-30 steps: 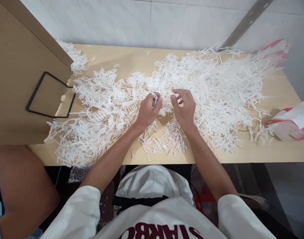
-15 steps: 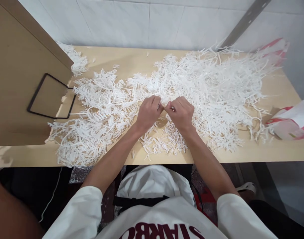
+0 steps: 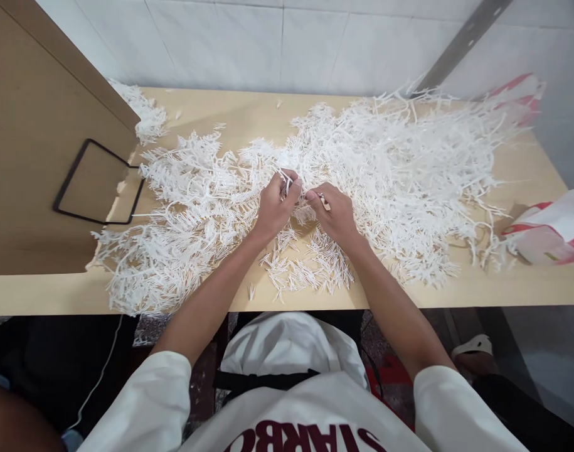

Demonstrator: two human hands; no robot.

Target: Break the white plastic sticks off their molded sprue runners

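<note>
A wide heap of white branched plastic sprues covers the middle and right of the pale wooden table. My left hand is closed in a pinch on a white plastic piece at the heap's near edge. My right hand is closed too, thumb and finger pinching the same white piece just right of the left hand. Under and in front of both hands lies a small scatter of short loose white sticks. More sprues are piled to the left.
A wooden board with a black rectangular outline stands at the left. A red and white plastic bag lies at the right edge, another bag at the far right. White tiled wall behind. Another person's limb shows bottom left.
Both hands came together and shut on a white piece, then shifted slightly left. The other person's limb at the left has dropped out of most of the view.
</note>
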